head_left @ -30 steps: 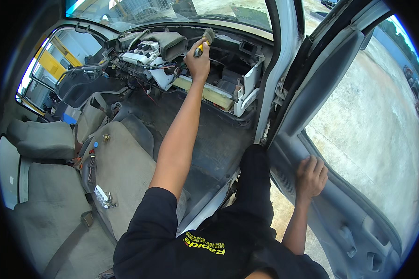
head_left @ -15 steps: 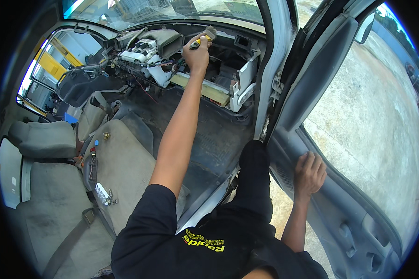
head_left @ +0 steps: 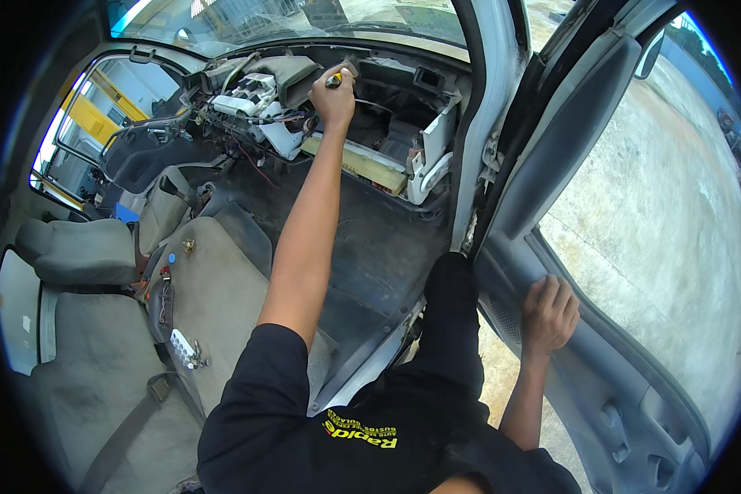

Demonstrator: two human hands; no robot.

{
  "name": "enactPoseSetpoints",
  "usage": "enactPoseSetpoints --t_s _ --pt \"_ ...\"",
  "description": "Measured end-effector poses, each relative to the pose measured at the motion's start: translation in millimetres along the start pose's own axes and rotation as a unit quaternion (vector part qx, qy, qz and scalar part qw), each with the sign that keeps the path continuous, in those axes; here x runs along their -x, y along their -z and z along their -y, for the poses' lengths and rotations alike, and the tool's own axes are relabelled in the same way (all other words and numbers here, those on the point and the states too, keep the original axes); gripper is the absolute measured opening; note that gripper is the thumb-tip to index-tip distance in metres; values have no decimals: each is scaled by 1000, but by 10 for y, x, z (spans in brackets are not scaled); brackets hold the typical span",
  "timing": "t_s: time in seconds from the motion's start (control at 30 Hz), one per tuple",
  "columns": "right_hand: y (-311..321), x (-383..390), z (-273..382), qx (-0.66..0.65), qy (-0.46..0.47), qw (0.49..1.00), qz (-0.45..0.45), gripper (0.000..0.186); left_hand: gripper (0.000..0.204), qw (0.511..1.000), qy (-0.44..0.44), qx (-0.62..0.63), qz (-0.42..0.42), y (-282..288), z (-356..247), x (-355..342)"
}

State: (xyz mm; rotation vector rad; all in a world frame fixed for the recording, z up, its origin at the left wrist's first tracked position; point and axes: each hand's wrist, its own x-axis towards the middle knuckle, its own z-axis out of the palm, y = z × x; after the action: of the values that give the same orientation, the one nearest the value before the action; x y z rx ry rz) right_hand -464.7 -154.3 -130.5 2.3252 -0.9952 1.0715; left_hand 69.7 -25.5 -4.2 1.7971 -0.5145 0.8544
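My left hand (head_left: pixel 333 105) reaches over the stripped dashboard (head_left: pixel 362 167), its fingers wrapped round a paintbrush (head_left: pixel 335 80) with a yellow and black handle. The bristles lie at the far side of the hand, mostly hidden by the fingers. Beside the hand is a grey air duct (head_left: pixel 295 76), and to its right gapes the dark dashboard cavity (head_left: pixel 376 123). On the top edge of the open vehicle door (head_left: pixel 510 247) rests my right hand (head_left: pixel 550 314), fingers curled over the trim.
Left of me are grey cloth seats (head_left: pixel 214 288). A white strip with round spots (head_left: pixel 183 346) and small metal parts (head_left: pixel 189 246) lie on the nearer seat. Loose wiring (head_left: pixel 251 156) hangs from the dashboard. The door pillar (head_left: pixel 490 123) stands between dashboard and door.
My left hand has moved slightly left along the dashboard with the paintbrush, and the bristles are now more hidden. My right hand stays at the door's edge.
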Motion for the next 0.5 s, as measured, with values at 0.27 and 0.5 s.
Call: enactPoseSetpoints --t_s 0.27,0.5 --pt "-18 -31 20 16 -6 1000 -8 9 20 972 44 227 45 -102 -134 -167" --pt "-4 -29 7 23 5 1000 -2 9 22 991 126 36 -42 -51 25 -349"
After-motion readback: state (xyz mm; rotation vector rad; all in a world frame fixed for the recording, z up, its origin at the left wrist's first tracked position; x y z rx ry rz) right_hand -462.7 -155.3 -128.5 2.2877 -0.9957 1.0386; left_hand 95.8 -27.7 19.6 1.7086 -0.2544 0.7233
